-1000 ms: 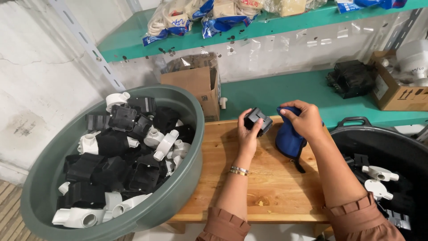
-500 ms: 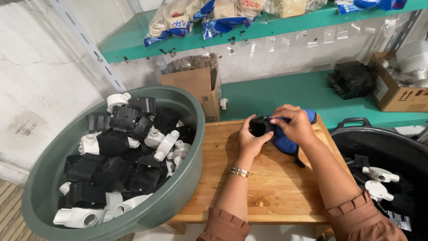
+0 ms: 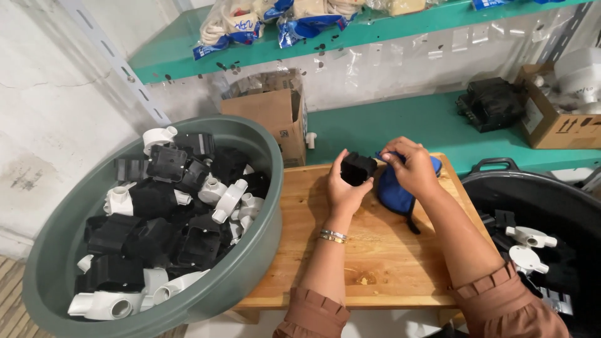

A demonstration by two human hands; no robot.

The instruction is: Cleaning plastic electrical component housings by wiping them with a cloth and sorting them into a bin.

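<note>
1. Holding one black box part (image 3: 358,168) at frame centre above the wooden tabletop (image 3: 375,250), left hand (image 3: 343,188) grip clamped on it.
2. Pinching its top edge, right hand (image 3: 412,168) fingers together, over one blue pouch (image 3: 394,191).
3. Sitting lower left, one green tub (image 3: 250,275); lower right, one black bin (image 3: 551,194).

Both forearms are bare up to rust-brown sleeves pushed back near the elbows, each ending in a gathered, ruffled cuff. The left hand (image 3: 344,184) has 2 thin metal bangles at its wrist; the right hand (image 3: 410,166) wears nothing.
</note>
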